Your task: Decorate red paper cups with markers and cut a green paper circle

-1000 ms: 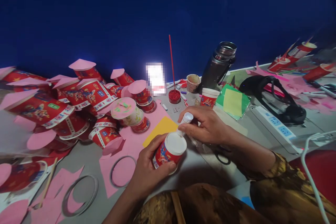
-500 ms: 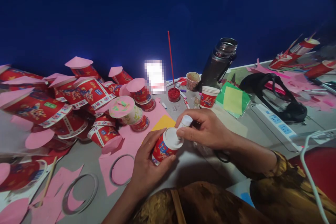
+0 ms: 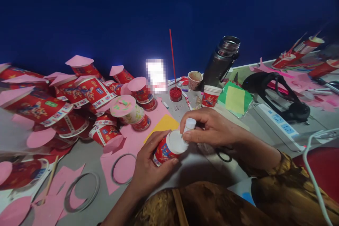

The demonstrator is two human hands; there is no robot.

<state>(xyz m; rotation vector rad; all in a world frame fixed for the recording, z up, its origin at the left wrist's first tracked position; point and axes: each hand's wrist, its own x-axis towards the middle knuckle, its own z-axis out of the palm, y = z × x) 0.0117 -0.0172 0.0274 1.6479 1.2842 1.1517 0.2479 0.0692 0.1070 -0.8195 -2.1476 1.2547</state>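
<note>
My left hand is wrapped round a red printed paper cup, which is tilted with its white flat end toward the upper right. In my right hand is a white cylindrical stick, pinched between thumb and fingers. The stick's lower end is at the cup's white end, partly hidden by my fingers. Beyond my right hand stands a stack of red paper cups. A yellow sheet lies just past my left hand.
Red cups with pink paper tops crowd the left. Grey tape rings lie on pink paper at the lower left. Farther back stand a dark flask and a red container holding a stick. A power strip is at the right.
The white stick and my right hand have shifted slightly right and down along the cup's white end. My left hand still holds the cup in nearly the same place.
</note>
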